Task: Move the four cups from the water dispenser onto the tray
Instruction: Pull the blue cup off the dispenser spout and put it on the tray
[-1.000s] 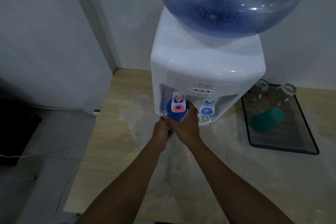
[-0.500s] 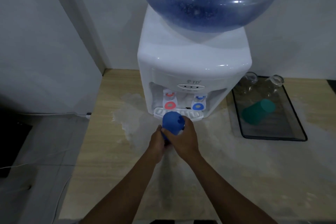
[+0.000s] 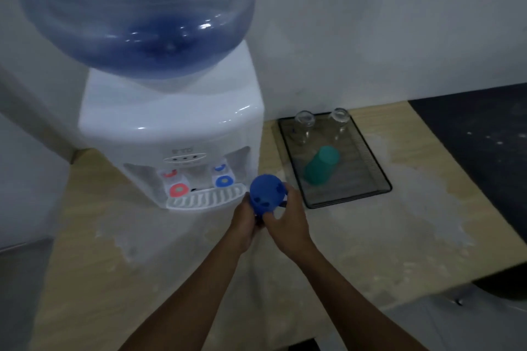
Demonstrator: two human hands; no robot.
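A blue plastic cup [image 3: 266, 194] is held upside down, its base facing me, in front of the white water dispenser [image 3: 171, 134]. My left hand [image 3: 245, 221] grips it from the left and my right hand [image 3: 288, 222] from the right. The cup hangs above the counter, just right of the drip grate [image 3: 205, 198]. On the black mesh tray [image 3: 370, 151] to the right stand two clear glasses [image 3: 304, 125] [image 3: 339, 122] at the back and a teal cup [image 3: 320, 165] upside down in the middle.
A large blue water bottle [image 3: 137, 14] tops the dispenser. Red [image 3: 178, 189] and blue [image 3: 224, 181] taps sit above the grate. The wooden counter [image 3: 399, 236] ends at a dark surface [image 3: 479, 139] on the right. A white wall stands behind.
Both hands pulled the blue cup out from under the red tap, back off the grate and to the right toward the tray. The camera view swung right.
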